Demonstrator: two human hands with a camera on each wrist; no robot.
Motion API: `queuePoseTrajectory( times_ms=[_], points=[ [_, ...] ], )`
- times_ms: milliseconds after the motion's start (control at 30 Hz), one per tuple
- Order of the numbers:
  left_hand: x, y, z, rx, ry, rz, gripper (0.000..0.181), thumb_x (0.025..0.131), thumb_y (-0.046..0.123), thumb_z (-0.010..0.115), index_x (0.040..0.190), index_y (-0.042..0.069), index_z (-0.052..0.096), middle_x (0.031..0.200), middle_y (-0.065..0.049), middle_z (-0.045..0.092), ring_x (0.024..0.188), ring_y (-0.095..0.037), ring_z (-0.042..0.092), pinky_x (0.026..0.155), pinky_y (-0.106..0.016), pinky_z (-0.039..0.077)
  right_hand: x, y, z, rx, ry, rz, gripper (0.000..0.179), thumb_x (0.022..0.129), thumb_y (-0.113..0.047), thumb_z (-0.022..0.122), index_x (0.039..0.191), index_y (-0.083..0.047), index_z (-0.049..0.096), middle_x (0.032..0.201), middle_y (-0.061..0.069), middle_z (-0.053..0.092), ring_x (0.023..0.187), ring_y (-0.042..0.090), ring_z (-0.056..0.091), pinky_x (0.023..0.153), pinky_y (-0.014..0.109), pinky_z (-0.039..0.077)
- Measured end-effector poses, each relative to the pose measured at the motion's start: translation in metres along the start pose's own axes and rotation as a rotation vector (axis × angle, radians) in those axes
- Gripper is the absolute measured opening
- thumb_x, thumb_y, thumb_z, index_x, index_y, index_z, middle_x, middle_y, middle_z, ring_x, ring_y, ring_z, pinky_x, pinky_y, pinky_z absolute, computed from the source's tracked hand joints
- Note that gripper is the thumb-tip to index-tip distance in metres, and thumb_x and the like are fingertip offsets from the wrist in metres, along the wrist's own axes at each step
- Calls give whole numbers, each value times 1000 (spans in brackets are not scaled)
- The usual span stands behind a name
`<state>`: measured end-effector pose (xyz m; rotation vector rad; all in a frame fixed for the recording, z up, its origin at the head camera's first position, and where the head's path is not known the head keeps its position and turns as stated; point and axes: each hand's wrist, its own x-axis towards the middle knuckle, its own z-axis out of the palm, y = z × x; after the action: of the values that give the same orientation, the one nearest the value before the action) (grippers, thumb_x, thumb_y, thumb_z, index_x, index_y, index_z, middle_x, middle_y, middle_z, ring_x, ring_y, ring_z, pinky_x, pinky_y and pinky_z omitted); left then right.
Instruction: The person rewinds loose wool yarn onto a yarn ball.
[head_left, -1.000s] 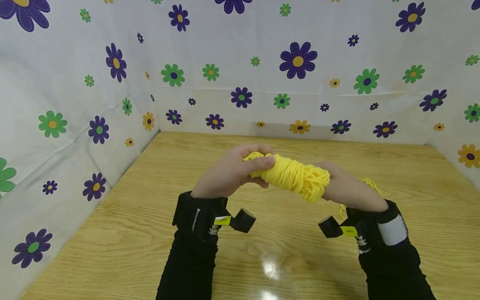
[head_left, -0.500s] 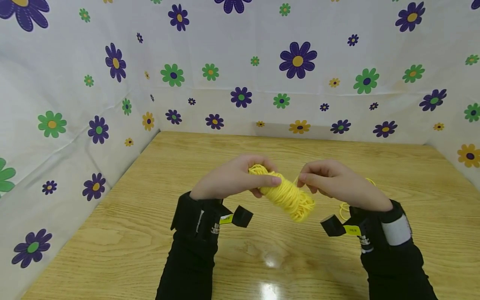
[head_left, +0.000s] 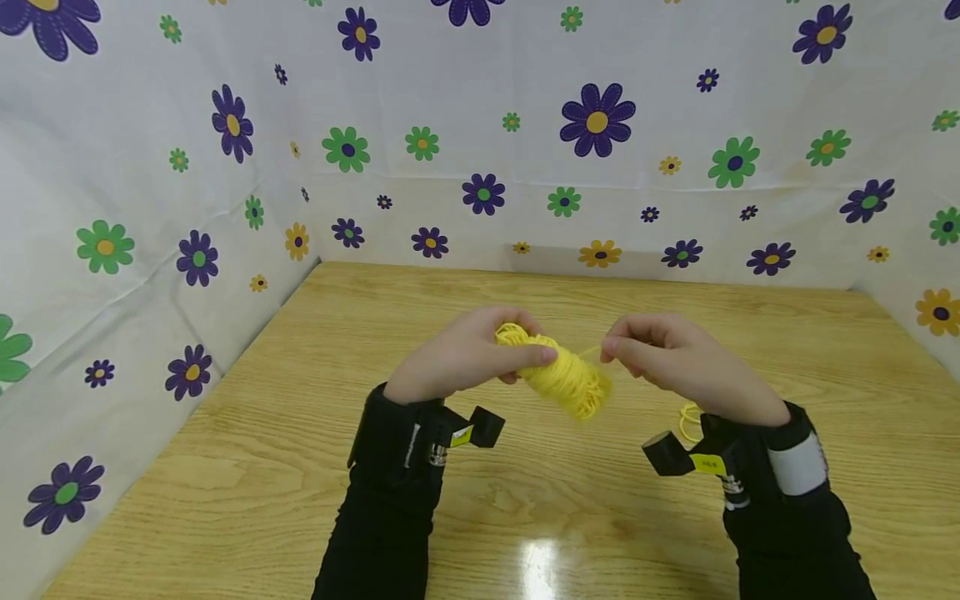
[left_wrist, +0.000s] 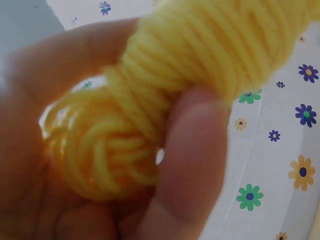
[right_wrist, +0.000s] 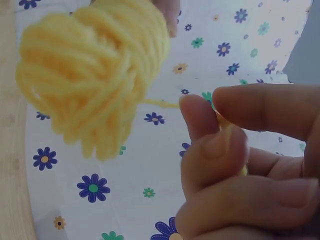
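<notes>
A skein of yellow yarn (head_left: 566, 382), wound tight round its middle with loose loops at both ends, is held above the table by my left hand (head_left: 472, 354). In the left wrist view the thumb (left_wrist: 195, 155) presses on the wraps of the skein (left_wrist: 200, 55) while the fingers curl behind one looped end. To the right, my right hand (head_left: 667, 358) pinches a single yarn strand (head_left: 592, 352) between thumb and forefinger. That strand (right_wrist: 162, 103) runs short and nearly straight from the skein to the fingertips in the right wrist view.
A loose loop of yellow yarn (head_left: 688, 421) shows beside the right wrist, partly hidden by it. Beneath lies a wooden table (head_left: 300, 467). A white curtain (head_left: 450, 92) with printed flowers stands along the back and sides.
My right hand has come away from behind the skein and now pinches a strand drawn out to the right. The skein's right end dipped, then rose a little and shifted left.
</notes>
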<state>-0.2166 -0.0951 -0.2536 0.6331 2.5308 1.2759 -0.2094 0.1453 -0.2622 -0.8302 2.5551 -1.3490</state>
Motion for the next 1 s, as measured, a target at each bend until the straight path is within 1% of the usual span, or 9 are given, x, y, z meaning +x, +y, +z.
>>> queuePoseTrajectory(
  times_ms=[100,300,500,733,833,1000],
  points=[
    [0,0,1,17,44,-26,30,87,32,63,105,9,59,106,-8,54,75,-22,59,67,-32,53,-2,-2,-1,22,17,-2,22,98,-21,46,91,-4,58,67,10,38,48,17,29,43,28,27],
    [2,-1,2,29,121,-31,27,85,32,64,101,10,59,102,-8,56,74,-22,58,66,-32,53,-4,-4,-2,64,48,-18,23,98,-19,45,92,-2,59,66,10,36,50,18,30,43,29,26],
    [2,-2,2,33,190,-60,33,85,32,64,108,10,57,103,-8,56,74,-23,61,67,-34,53,-5,-7,-1,62,70,-1,24,99,-18,43,92,-1,59,67,10,38,50,17,32,42,27,27],
    [5,-3,2,47,269,-71,38,86,35,62,112,7,57,100,-8,59,73,-21,61,63,-31,52,-8,-11,-1,81,72,-4,23,99,-16,43,93,0,59,68,10,39,53,17,33,43,27,27],
    [6,-4,2,13,305,-66,40,87,35,62,113,5,56,102,-9,60,75,-21,61,65,-32,53,-8,-12,-1,85,67,-15,23,99,-17,44,93,-1,59,67,9,40,51,17,33,42,28,26],
    [8,-4,3,-89,393,-53,41,86,35,63,113,5,55,106,-11,57,76,-20,63,68,-33,54,-8,-13,0,75,56,-43,23,98,-18,45,93,-2,61,68,11,44,50,18,34,39,28,28]
  ],
)
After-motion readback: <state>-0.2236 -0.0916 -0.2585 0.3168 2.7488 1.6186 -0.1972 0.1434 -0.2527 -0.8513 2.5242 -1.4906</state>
